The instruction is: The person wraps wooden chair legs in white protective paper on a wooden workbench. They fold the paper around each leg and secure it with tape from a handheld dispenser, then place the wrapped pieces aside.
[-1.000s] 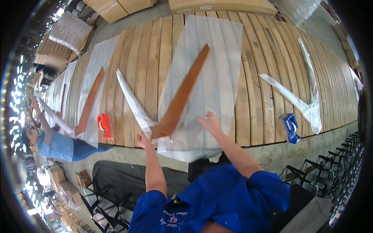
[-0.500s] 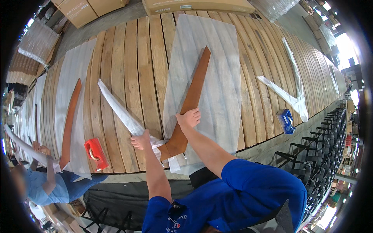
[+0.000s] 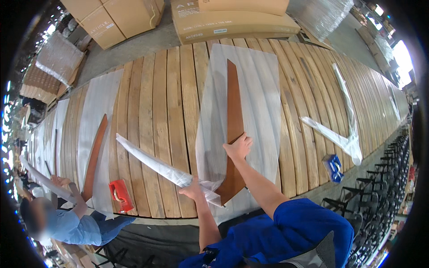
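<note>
A V-shaped brown wooden furniture leg point(image 3: 234, 107) lies partly on a white foam sheet point(image 3: 263, 98) in front of me. Its left arm is covered in a white foam wrap point(image 3: 152, 158), while the right arm is bare wood pointing away from me. My left hand point(image 3: 192, 189) is closed round the wrapped arm close to the bend. My right hand point(image 3: 239, 146) grips the bare arm about halfway along, thumb on its left edge. The foam under the bend is partly hidden by the wood and my forearms.
A red tape dispenser point(image 3: 121, 196) sits to the left, a blue tape dispenser point(image 3: 333, 168) to the right. Another wrapped V-shaped piece point(image 3: 353, 143) lies right on the slatted wooden table point(image 3: 176, 107). A co-worker point(image 3: 73, 223) handles a similar piece at left. Cardboard boxes point(image 3: 237, 27) stand beyond.
The wooden leg has turned counter-clockwise, its bare arm now pointing nearly straight away from me. Both hands have moved with it, keeping their hold. The whole view has shifted, showing more beyond the table.
</note>
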Action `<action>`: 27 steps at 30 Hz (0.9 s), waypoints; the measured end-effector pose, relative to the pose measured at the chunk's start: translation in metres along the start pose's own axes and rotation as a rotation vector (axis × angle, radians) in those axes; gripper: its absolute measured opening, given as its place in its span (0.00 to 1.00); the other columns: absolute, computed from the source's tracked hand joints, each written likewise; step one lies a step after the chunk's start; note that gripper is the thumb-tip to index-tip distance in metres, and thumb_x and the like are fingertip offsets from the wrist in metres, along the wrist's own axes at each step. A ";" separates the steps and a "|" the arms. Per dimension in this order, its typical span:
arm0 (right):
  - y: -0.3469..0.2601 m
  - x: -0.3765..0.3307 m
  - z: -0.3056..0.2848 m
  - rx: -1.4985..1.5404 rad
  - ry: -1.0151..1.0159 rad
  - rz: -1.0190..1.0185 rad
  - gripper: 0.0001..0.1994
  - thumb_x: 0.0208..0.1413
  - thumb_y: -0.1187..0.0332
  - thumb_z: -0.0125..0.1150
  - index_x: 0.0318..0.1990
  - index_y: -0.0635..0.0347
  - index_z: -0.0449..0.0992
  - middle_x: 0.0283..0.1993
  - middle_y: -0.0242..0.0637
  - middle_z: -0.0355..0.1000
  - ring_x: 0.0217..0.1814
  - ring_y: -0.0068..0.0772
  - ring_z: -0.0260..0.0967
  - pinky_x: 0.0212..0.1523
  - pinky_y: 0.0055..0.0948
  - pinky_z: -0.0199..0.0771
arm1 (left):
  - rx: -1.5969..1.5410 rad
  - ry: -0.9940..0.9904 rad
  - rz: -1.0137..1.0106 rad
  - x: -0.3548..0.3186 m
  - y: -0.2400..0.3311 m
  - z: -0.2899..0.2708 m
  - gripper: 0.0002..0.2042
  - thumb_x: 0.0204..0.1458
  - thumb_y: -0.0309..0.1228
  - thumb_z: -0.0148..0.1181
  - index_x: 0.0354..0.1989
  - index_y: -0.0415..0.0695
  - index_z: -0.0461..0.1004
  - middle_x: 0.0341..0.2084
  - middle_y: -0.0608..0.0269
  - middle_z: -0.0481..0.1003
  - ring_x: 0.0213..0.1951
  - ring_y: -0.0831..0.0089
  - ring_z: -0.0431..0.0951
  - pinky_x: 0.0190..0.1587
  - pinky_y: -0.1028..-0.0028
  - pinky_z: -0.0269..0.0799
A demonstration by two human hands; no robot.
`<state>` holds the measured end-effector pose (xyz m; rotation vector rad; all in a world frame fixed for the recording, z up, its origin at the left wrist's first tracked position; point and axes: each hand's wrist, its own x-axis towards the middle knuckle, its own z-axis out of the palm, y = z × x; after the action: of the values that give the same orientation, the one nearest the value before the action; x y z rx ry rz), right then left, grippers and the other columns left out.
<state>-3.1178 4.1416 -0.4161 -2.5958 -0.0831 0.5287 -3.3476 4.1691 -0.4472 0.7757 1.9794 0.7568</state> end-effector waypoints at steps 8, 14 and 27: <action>-0.033 0.150 0.019 -0.037 -0.084 -0.198 0.55 0.38 0.57 0.80 0.71 0.65 0.49 0.66 0.51 0.53 0.71 0.52 0.49 0.63 0.51 0.62 | 0.207 -0.138 0.118 0.028 -0.002 0.111 0.47 0.41 0.41 0.80 0.63 0.31 0.54 0.58 0.39 0.69 0.56 0.44 0.73 0.61 0.48 0.68; 0.026 0.133 -0.035 0.123 0.001 -0.370 0.48 0.43 0.50 0.77 0.69 0.62 0.57 0.69 0.53 0.56 0.73 0.55 0.51 0.69 0.50 0.58 | 0.829 -0.099 0.653 0.031 -0.004 0.019 0.48 0.40 0.51 0.76 0.70 0.47 0.59 0.66 0.48 0.64 0.67 0.47 0.61 0.65 0.43 0.58; 0.323 -0.108 -0.068 -0.289 -0.279 0.102 0.38 0.38 0.38 0.73 0.49 0.62 0.79 0.55 0.50 0.73 0.61 0.52 0.70 0.58 0.47 0.73 | 1.009 -0.479 0.513 0.085 -0.129 -0.102 0.36 0.39 0.51 0.76 0.51 0.35 0.76 0.49 0.40 0.75 0.52 0.42 0.74 0.57 0.55 0.70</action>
<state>-3.2031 3.8105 -0.4757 -2.7966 -0.1286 0.9791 -3.5032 4.1304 -0.5395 1.8909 1.6394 -0.2500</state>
